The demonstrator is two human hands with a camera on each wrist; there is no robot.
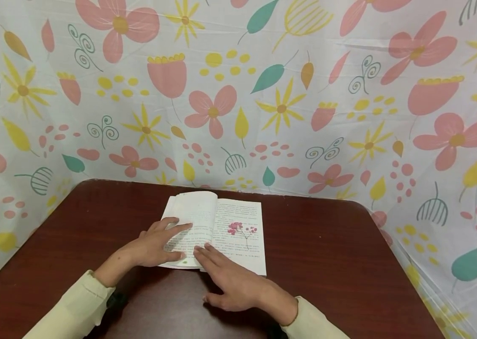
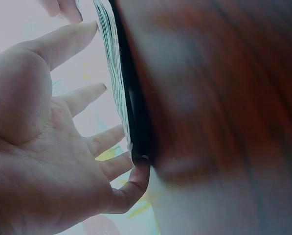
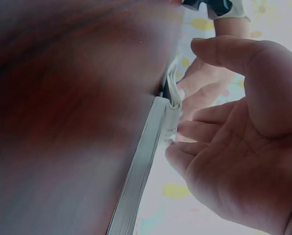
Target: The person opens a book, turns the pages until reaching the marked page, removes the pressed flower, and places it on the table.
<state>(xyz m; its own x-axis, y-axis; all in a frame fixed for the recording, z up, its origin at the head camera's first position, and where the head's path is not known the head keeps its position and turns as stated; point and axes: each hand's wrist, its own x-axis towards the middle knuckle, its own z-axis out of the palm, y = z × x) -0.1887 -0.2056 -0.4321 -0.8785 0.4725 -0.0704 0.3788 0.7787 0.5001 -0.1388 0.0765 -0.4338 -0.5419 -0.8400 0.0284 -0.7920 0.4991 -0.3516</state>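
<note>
An open book point(image 1: 238, 212) lies on the table, its right page printed with text and a pink flower drawing point(image 1: 236, 228). My left hand point(image 1: 151, 245) rests spread over the lower left page, fingers extended. In the left wrist view, its fingertips reach the page beside the thick stack of page edges point(image 2: 111, 63). Near the bottom of the fold, my right hand point(image 1: 236, 285) touches the book with straight fingers, thumb held apart. The left-hand pages curve up toward the fold, and the right wrist view shows the right half's page block point(image 3: 138, 171) from its edge.
The dark reddish-brown table point(image 1: 327, 254) extends around the book on all sides. Behind it and at both sides hangs a white cloth point(image 1: 230, 61) printed with flowers and leaves, meeting the table's far edge.
</note>
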